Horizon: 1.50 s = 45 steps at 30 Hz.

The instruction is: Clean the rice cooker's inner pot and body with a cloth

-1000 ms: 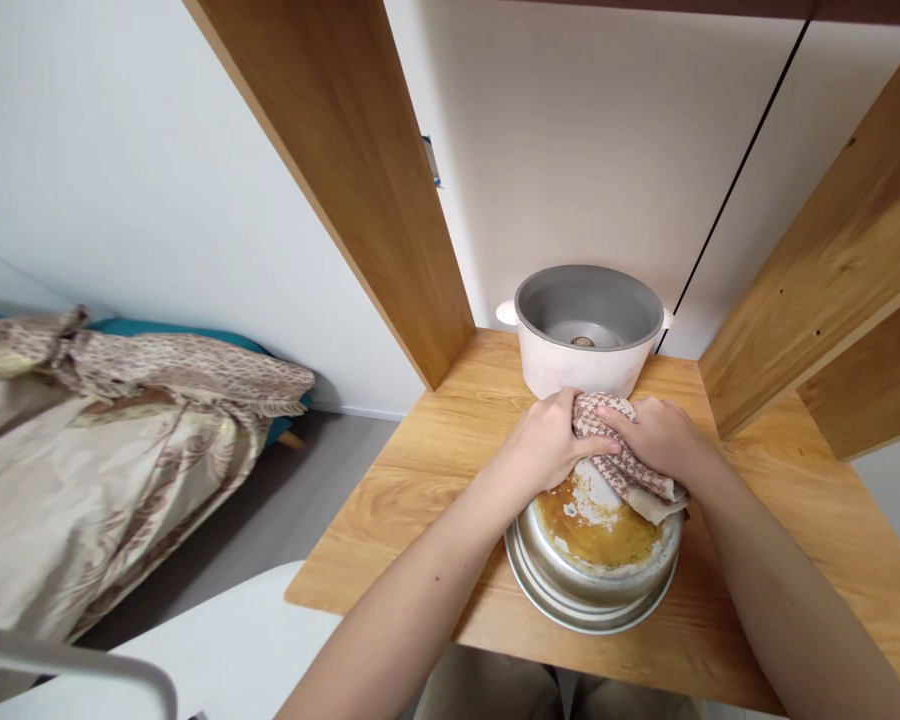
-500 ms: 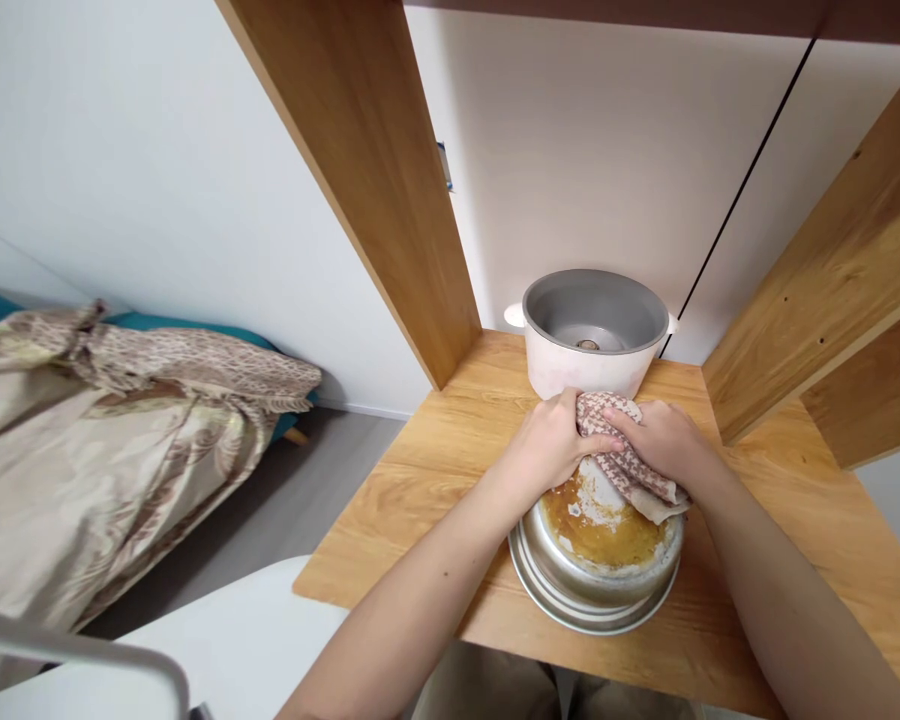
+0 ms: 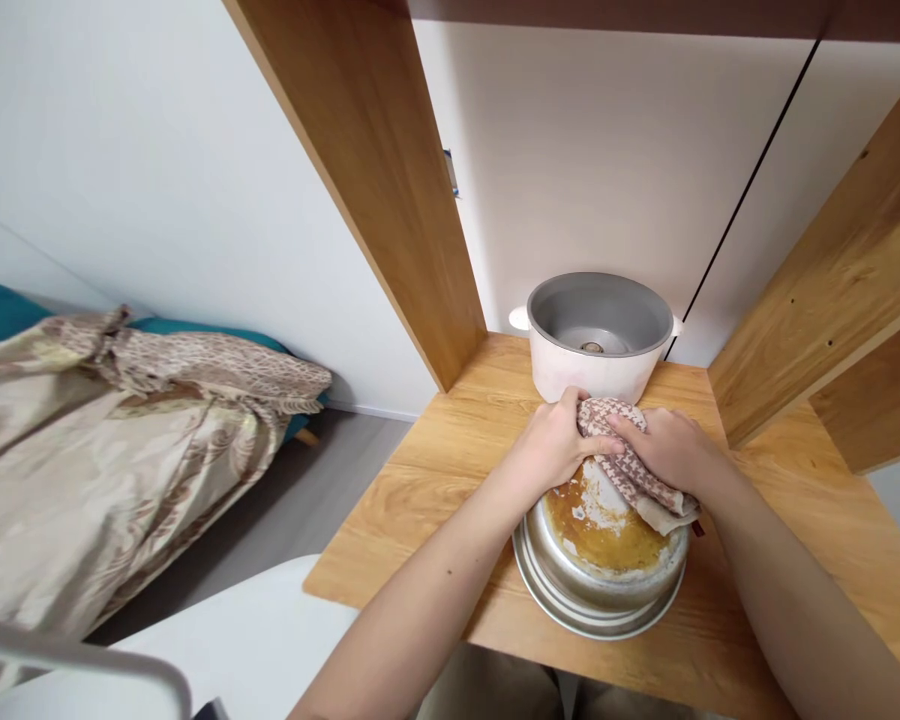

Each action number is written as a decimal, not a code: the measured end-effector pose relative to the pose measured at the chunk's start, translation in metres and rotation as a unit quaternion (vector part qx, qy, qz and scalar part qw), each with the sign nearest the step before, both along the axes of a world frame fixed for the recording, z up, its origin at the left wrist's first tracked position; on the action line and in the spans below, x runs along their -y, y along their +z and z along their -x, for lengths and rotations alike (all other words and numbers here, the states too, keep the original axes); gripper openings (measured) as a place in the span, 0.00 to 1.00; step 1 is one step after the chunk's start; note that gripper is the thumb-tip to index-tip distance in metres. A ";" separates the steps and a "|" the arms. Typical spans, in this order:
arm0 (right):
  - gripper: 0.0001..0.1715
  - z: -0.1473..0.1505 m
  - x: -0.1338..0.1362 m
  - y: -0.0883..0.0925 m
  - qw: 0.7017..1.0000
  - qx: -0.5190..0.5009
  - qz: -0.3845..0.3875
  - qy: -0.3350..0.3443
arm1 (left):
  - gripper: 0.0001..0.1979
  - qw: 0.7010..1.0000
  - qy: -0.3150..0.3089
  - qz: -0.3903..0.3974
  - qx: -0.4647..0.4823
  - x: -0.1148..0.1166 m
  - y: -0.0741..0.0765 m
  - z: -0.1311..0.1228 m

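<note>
An upturned metal pot (image 3: 607, 590) rests on the wooden tabletop, its base stained yellow-brown with pale worn patches. My left hand (image 3: 559, 440) grips the pot's far left side, with its thumb over the base and against the cloth's edge. Its other fingers are mostly hidden behind the pot. Under my right hand (image 3: 671, 445) a brown-and-white patterned cloth (image 3: 630, 475) is bunched and pressed on the far right part of the base. The right fingers curl over the cloth, thumb pointing left.
Just beyond my hands stands a white pot (image 3: 592, 372) with a grey inside and side handles, near the wall. Wooden uprights (image 3: 390, 200) flank the tabletop (image 3: 412, 490). To the left are a white chair (image 3: 255, 640) and a cloth-covered bed (image 3: 195, 400).
The view has shifted slightly. My right hand and the cloth have moved a little toward me and right on the pot's base; a dark red tag now shows at the cloth's edge.
</note>
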State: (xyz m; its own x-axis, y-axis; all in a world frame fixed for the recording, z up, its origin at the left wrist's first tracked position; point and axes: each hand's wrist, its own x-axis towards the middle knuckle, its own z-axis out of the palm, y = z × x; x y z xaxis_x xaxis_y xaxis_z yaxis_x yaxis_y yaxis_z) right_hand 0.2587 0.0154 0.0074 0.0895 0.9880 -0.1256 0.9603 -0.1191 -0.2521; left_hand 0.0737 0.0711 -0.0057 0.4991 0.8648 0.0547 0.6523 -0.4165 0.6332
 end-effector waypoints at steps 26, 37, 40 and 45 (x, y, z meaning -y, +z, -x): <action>0.34 -0.002 -0.015 -0.004 0.999 -0.018 -0.023 0.027 | 0.35 0.973 -0.116 -0.078 0.182 0.052 -0.020 0.051; 0.34 0.003 -0.011 0.006 0.999 -0.031 -0.019 0.021 | 0.57 0.967 -0.195 -0.163 -0.006 0.084 -0.033 0.054; 0.33 0.001 -0.012 0.004 0.999 -0.031 -0.025 0.032 | 0.59 0.966 -0.171 -0.196 0.009 0.094 -0.039 0.049; 0.31 -0.009 -0.013 -0.003 0.992 -0.092 -0.029 0.078 | 0.59 0.963 -0.129 -0.234 0.038 0.108 -0.048 0.037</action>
State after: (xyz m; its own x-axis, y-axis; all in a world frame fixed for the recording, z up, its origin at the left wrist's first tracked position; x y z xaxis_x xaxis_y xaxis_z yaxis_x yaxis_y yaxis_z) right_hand 0.2676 0.0286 0.0048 -0.0835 0.9942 -0.0678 0.9029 0.0467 -0.4273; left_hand 0.0372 -0.0367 -0.0534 0.6729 0.5851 0.4527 0.4484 -0.8093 0.3795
